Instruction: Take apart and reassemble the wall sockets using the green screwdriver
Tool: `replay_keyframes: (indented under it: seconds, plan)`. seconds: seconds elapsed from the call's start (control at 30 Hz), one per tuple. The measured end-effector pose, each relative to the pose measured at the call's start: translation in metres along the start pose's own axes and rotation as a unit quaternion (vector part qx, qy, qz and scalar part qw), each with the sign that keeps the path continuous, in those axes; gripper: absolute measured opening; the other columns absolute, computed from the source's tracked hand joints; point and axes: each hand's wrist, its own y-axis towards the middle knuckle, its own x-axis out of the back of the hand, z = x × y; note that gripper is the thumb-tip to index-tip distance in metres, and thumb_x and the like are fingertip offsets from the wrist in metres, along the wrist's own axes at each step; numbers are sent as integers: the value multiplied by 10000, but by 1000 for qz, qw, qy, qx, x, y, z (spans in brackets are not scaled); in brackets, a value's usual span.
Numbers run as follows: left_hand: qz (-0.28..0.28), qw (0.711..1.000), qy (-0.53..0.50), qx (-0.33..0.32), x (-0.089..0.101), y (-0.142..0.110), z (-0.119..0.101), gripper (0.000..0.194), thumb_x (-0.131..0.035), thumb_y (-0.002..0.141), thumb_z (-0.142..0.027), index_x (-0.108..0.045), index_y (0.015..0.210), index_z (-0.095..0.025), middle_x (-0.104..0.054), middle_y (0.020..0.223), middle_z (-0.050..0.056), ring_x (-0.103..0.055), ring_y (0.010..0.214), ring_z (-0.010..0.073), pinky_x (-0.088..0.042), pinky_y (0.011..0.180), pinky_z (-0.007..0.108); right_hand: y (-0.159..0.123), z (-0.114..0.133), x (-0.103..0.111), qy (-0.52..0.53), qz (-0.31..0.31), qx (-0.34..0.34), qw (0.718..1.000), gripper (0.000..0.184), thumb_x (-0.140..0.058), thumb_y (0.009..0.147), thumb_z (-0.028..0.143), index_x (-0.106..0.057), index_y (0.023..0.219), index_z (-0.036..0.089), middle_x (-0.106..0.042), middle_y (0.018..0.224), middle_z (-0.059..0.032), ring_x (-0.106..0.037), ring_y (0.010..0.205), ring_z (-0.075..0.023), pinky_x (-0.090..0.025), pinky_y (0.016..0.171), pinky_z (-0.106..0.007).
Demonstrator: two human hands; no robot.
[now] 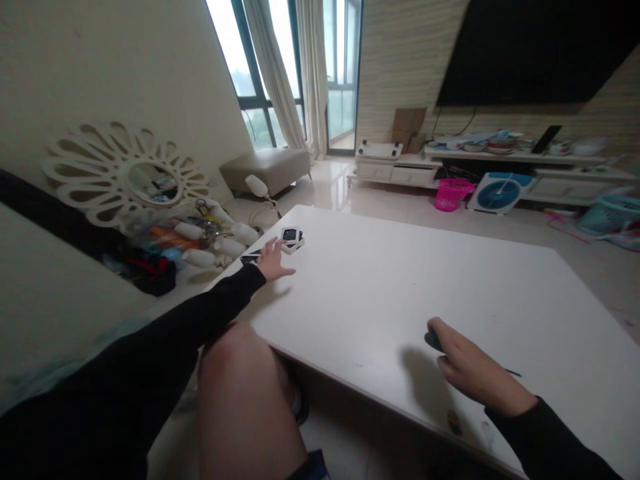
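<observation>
At the table's far left corner, my left hand [274, 261] reaches out with fingers spread and nothing visible in its grasp. Its fingertips are right beside a small white box [293, 240] with a black item in it; whether they touch it I cannot tell. A flat black item [250, 257] lies partly hidden behind that hand. My right hand [467, 367] is closed above the table around what looks like a screwdriver [433, 339]. Its dark green handle end shows past the thumb, and a thin dark shaft shows on the other side, near the wrist.
The white table [370, 280] spans the middle, with a small brown spot [454, 422] near its front edge. White lamp shades [230, 247] and bags crowd its left side. A pink basket [451, 193] and a blue fan [500, 193] stand beyond.
</observation>
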Motion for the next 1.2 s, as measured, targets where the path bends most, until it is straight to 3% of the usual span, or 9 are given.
replay_keyframes:
  seconds: [0.13,0.3,0.33,0.43,0.53,0.83,0.9,1.0,1.2]
  plan:
    - [138,980,-102,-103,-32,-28,-78,930,-877,676,-317,-421,1479,-215,-233,1688,184,-201,1601,404,-214,1299,608,3,8,-1,-14,-53,78,995,307,-444,757,-10,-519,944,221,-634,918,-64,-623,790,-202,-527,688,-327]
    - [366,885,-248,-150,-82,-78,-159,441,-659,909,-426,-629,1265,-169,-656,1353,160,-704,1190,272,-578,993,405,3,23,-5,-71,-207,261,940,279,-481,939,-32,-617,1046,188,-730,1054,-107,-692,991,-220,-609,816,-355]
    - [424,848,-282,-145,-93,-88,-170,379,-556,969,-474,-672,1151,-162,-706,1246,143,-747,1078,244,-593,939,383,3,26,-6,-77,-232,286,926,252,-500,964,-20,-629,1049,180,-743,1057,-109,-698,1031,-222,-619,844,-358]
    - [606,620,-497,-22,-121,-115,-190,578,-656,862,-707,-693,1029,-154,-707,1125,121,-752,932,245,-582,907,427,4,34,-11,-76,-259,338,902,170,-534,1024,56,-661,987,164,-767,1062,-110,-707,1125,-223,-637,912,-356]
    - [580,544,-604,50,-132,-134,-193,567,-882,718,-617,-643,970,-169,-658,977,46,-696,844,187,-587,848,393,6,46,-16,-70,-248,351,900,208,-519,1069,131,-697,963,150,-782,1106,-114,-699,1203,-219,-636,980,-345]
    - [489,599,-628,89,-106,-121,-173,444,-804,723,-429,-539,994,-200,-617,888,17,-648,740,170,-578,662,324,8,43,-34,-105,-172,333,921,437,-499,997,26,-646,1390,151,-689,1445,-137,-516,1494,-240,-588,1116,-388]
    - [459,655,-596,78,-102,-104,-173,335,-671,784,-435,-528,966,-193,-633,868,38,-668,750,185,-595,709,353,9,27,-40,-105,-159,261,946,537,-506,980,38,-558,1495,183,-596,1557,-149,-475,1528,-255,-582,1126,-431]
    - [400,799,-446,51,-98,-74,-167,226,-498,922,-421,-521,977,-203,-578,759,-6,-620,641,143,-585,692,315,9,-1,-48,-96,-74,109,987,587,-573,991,175,-475,1565,248,-442,1682,-139,-407,1571,-323,-501,1201,-568]
    - [347,919,-182,33,-94,-31,-135,157,-560,1010,-280,-626,958,-147,-624,739,28,-642,637,171,-571,661,325,-5,-40,-58,-118,194,-153,962,1145,-889,693,403,-289,1668,394,-121,1804,-122,-98,1607,-579,-428,1102,-810]
